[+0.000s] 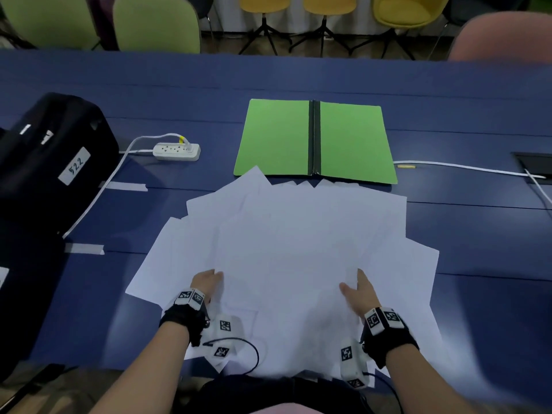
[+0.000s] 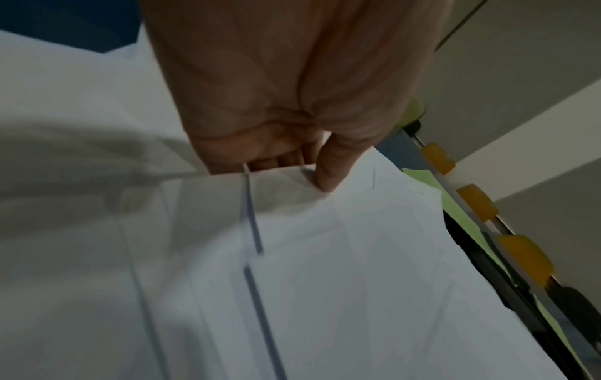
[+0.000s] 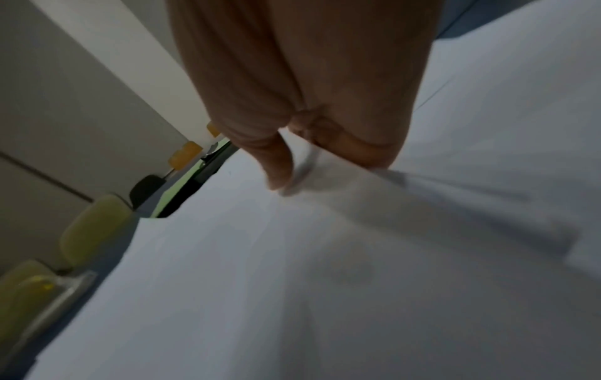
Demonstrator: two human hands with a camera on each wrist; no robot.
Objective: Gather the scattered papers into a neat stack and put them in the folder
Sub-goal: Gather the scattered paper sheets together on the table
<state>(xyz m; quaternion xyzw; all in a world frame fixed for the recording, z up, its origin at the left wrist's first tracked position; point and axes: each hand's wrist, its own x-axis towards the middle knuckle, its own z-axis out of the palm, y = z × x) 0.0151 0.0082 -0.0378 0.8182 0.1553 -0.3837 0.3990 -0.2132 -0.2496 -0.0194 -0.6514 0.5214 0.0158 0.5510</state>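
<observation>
Both hands' (image 1: 206,282) (image 1: 358,291) grip pinching paper edges, white papers (image 1: 298,234) fanned between, toward open green folder (image 1: 277,135).

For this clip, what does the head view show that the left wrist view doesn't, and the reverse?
Only the head view shows the right hand, the power strip, the black bag and the whole fan of papers. Only the left wrist view shows the left hand pinching a sheet's edge, thumb on top. Both show the papers, the open green folder and yellow chairs.

Bare forearms; black wrist straps (image 1: 182,321) carry white marker-printed blocks (image 1: 382,319) and thin cables.
</observation>
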